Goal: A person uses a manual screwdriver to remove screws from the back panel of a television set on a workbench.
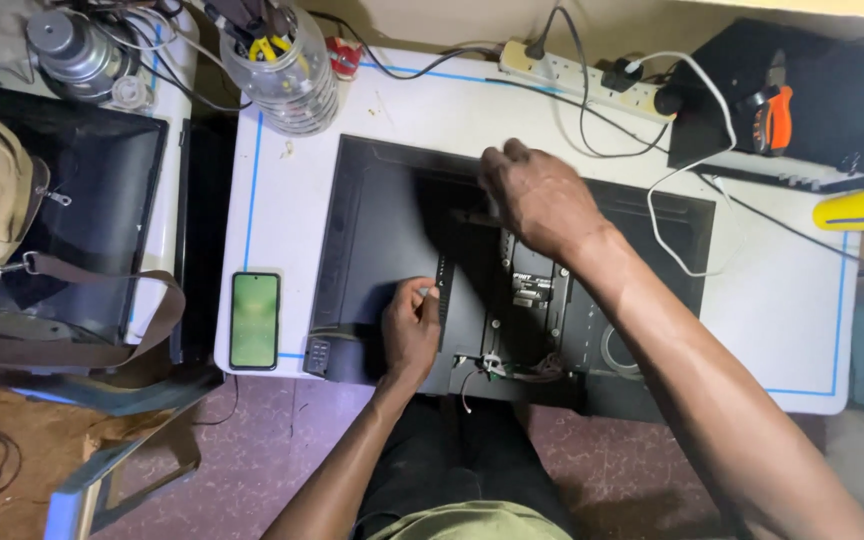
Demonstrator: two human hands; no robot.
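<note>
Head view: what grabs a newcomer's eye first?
The big black panel lying back-up on the white table, with both bare hands on it: the left hand near its front edge, the right hand at its middle. Left of the panel lies a phone with a glowing green screen. At the far edge stand a clear jar of tools and a power strip.

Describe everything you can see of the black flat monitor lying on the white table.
The black monitor lies face down on the white table, a matte, plastic-looking back facing up. Its near edge overhangs the table slightly. A central panel is open, exposing a metal plate and loose wires near the bottom. The left hand grips a dark edge of the back panel; the right hand presses on its upper middle. A white cable crosses its right side.
</note>
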